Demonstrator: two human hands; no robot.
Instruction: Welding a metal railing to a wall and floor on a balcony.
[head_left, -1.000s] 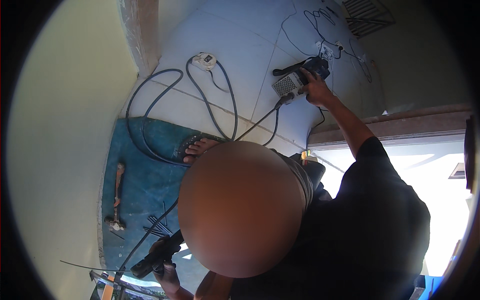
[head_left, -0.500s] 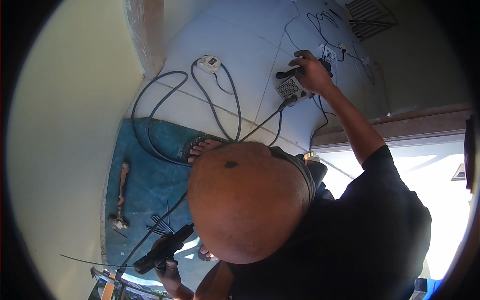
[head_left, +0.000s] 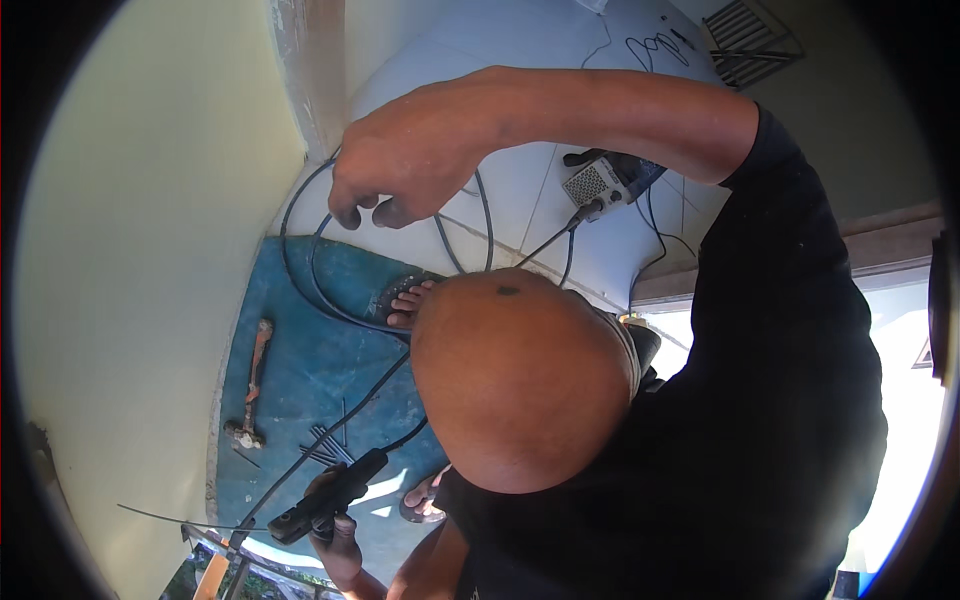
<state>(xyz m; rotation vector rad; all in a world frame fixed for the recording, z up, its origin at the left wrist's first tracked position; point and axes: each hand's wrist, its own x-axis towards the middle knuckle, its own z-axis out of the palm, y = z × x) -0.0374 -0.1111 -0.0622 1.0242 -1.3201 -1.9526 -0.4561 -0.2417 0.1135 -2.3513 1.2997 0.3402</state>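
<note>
My left hand (head_left: 335, 520), low in the view, is wrapped round a black electrode holder (head_left: 328, 497). A thin welding rod (head_left: 190, 522) sticks out of its far end to the left, and a dark cable (head_left: 408, 438) runs from its other end. My right hand (head_left: 405, 165) hangs at the upper left, above looped dark cable (head_left: 290, 225). Its fingers are curled, with a gap between thumb and fingers, and I see nothing held. Several loose welding rods (head_left: 328, 445) and a worn hammer (head_left: 256, 385) lie on the green mat. A small welding machine (head_left: 597, 187) stands beyond my bent knee (head_left: 525, 390).
The green mat (head_left: 285, 340) lies beside a pale wall (head_left: 150, 250). My feet rest at its right side. A cable plugs into the welding machine on the light tiled floor. A slatted rack (head_left: 750, 45) stands at the far right. A metal frame (head_left: 240, 560) is at the bottom left.
My right hand has moved left from over the welding machine to above the looped cable, covering the white round device there. My left hand keeps its hold on the electrode holder.
</note>
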